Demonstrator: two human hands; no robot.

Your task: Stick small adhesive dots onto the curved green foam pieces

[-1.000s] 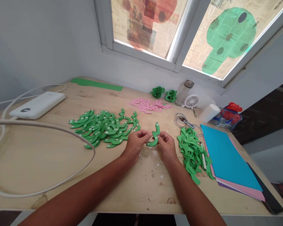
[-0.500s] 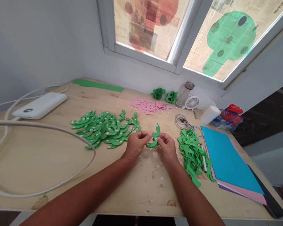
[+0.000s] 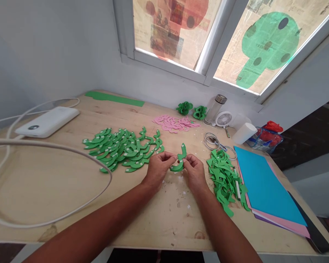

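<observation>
A curved green piece [image 3: 177,167] with small white patches is pinched between both hands above the middle of the wooden table [image 3: 142,226]. My left hand [image 3: 159,168] grips its left side with thumb and fingers closed. On its right side, my right hand [image 3: 194,171] is closed on it in the same way. One end of the piece points up and away between the hands. To the left lies a wide pile of green curved pieces [image 3: 112,149] with white patches. Right of my right hand is a heap of green scraps [image 3: 221,175].
Pink cutouts [image 3: 172,123], two green paper balls [image 3: 184,108], a bottle [image 3: 216,109] and a small fan [image 3: 223,118] stand farther back. Blue sheets [image 3: 265,182] lie right, near tape rings [image 3: 211,141]. A power bank [image 3: 48,122] and looping white cable [image 3: 104,197] occupy the left.
</observation>
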